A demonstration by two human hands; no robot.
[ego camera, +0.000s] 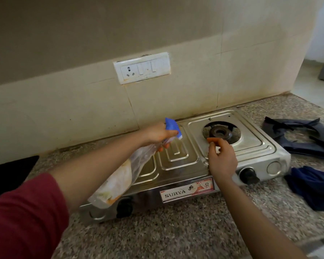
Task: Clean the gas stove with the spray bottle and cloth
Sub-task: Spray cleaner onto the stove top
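A steel two-burner gas stove (pixel 178 156) stands on the granite counter against the tiled wall. My left hand (pixel 157 136) grips the neck of a clear spray bottle (pixel 120 176) with a blue head, tilted over the stove's left half and hiding the left burner. My right hand (pixel 223 157) hovers over the stove just in front of the bare right burner (pixel 220 133), fingers loosely bent, holding nothing I can see. A dark blue cloth (pixel 312 187) lies crumpled on the counter to the right of the stove.
Two dark pan supports (pixel 303 137) lie on the counter behind the cloth. Black knobs (pixel 249 175) sit on the stove's front. A white socket panel (pixel 142 68) is on the wall. A black object (pixel 7 174) is at the left edge.
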